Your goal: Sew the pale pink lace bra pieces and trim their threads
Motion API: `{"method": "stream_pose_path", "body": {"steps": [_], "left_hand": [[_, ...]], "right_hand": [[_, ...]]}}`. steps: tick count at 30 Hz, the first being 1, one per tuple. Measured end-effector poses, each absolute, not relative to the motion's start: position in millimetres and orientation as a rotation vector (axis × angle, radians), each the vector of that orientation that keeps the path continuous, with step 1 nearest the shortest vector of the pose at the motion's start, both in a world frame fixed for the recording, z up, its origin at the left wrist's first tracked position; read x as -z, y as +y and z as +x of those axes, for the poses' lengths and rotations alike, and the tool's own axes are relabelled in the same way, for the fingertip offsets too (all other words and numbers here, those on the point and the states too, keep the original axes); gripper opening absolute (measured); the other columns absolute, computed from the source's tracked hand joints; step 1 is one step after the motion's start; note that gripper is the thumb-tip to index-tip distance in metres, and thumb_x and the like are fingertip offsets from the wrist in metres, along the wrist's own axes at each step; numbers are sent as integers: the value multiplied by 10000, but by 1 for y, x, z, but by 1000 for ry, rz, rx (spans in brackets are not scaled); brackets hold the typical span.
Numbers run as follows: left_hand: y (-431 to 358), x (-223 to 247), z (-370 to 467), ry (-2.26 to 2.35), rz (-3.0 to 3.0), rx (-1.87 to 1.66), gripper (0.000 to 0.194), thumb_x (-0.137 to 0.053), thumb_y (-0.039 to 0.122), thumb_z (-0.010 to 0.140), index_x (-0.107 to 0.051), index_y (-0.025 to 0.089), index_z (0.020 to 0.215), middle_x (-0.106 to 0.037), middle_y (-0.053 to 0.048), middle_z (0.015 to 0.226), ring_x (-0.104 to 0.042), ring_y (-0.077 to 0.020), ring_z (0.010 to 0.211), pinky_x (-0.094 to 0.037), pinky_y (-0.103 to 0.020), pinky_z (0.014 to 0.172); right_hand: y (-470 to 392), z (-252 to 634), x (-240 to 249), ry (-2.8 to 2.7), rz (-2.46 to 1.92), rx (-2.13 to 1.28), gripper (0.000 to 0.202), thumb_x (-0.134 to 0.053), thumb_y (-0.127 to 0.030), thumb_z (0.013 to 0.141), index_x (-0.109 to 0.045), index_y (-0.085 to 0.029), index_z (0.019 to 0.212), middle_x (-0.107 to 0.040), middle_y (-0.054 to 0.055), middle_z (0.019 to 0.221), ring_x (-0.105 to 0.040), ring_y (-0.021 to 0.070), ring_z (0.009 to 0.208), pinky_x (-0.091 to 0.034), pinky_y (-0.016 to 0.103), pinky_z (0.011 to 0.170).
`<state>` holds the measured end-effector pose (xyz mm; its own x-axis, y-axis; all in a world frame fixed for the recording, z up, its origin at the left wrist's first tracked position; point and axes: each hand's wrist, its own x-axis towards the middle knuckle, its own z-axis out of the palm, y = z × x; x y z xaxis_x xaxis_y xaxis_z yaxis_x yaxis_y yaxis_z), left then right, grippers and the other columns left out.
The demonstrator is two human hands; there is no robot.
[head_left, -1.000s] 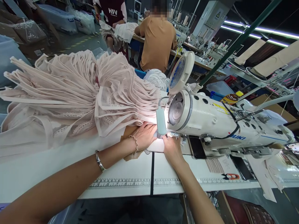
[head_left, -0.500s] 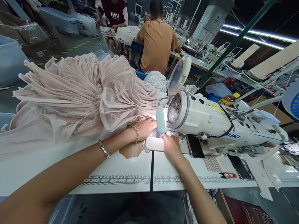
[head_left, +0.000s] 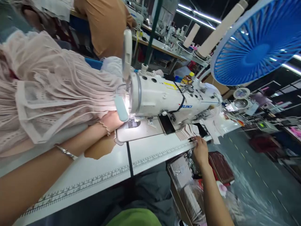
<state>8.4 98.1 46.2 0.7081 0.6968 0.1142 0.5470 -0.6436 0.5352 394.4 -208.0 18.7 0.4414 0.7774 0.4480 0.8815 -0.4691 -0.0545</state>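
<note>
My left hand [head_left: 113,121] rests by the sewing machine's needle end, against the pale pink gathered fabric [head_left: 61,91]. Its fingertips are hidden behind the small pale-green lamp [head_left: 121,108], so their grip does not show. At the table's front edge, away to the right, my right hand [head_left: 199,149] is closed on the thread snips; the black blades [head_left: 191,139] stick out to its left, while the fingers cover the handle. The white sewing machine [head_left: 155,94] stands beyond both hands, over its metal bed plate [head_left: 141,130].
A dark phone [head_left: 166,124] and striped beige strips [head_left: 184,133] lie before the machine. A printed ruler [head_left: 113,172] runs along the table edge. Below right is an open box [head_left: 178,194] of packed pieces. A blue fan [head_left: 256,53] hangs overhead; a person in brown [head_left: 105,28] sits behind.
My right hand has left the needle area and moved right to the snips at the table edge. My left hand stays by the fabric. The view has swung right.
</note>
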Motion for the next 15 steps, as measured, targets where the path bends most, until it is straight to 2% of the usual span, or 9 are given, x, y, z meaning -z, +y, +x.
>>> {"method": "stream_pose_path", "body": {"steps": [2, 4, 8, 11, 15], "left_hand": [[96, -52, 8, 1010, 2456, -391, 337, -425, 233, 957, -425, 206, 621, -444, 27, 562, -564, -189, 697, -477, -337, 782], [94, -57, 8, 1060, 2464, -356, 357, -411, 222, 930, -339, 221, 580, -382, 25, 512, -552, -200, 687, -458, -327, 777], [92, -61, 8, 1136, 2456, -317, 347, -401, 275, 914, -345, 223, 575, -400, 26, 502, -541, -192, 675, -444, -299, 740], [93, -60, 9, 1155, 2446, -315, 332, -389, 294, 912, -372, 224, 589, -421, 22, 512, -538, -188, 668, -445, -296, 731], [98, -54, 6, 1130, 2457, -364, 342, -384, 316, 925, -373, 229, 595, -420, 15, 504, -529, -191, 667, -456, -310, 740]], "right_hand": [[-213, 400, -13, -1471, -2459, 467, 463, -339, -69, 849, -648, -119, 1190, -631, 186, 1242, -541, 271, 1212, -451, 449, 1016], [-213, 398, -9, -1481, -2464, 456, 456, -324, -95, 902, -634, -113, 1237, -627, 189, 1259, -525, 272, 1240, -440, 457, 1037], [-211, 394, -11, -1522, -2458, 437, 437, -315, -143, 956, -621, -106, 1266, -618, 204, 1264, -507, 290, 1236, -441, 448, 1011], [-210, 396, -22, -1603, -2447, 382, 390, -370, -133, 938, -660, -146, 1198, -648, 176, 1200, -532, 289, 1173, -444, 422, 968], [-208, 402, -34, -1672, -2404, 312, 240, -459, -185, 919, -692, -170, 971, -689, 138, 1017, -577, 266, 1049, -449, 386, 951]]}}
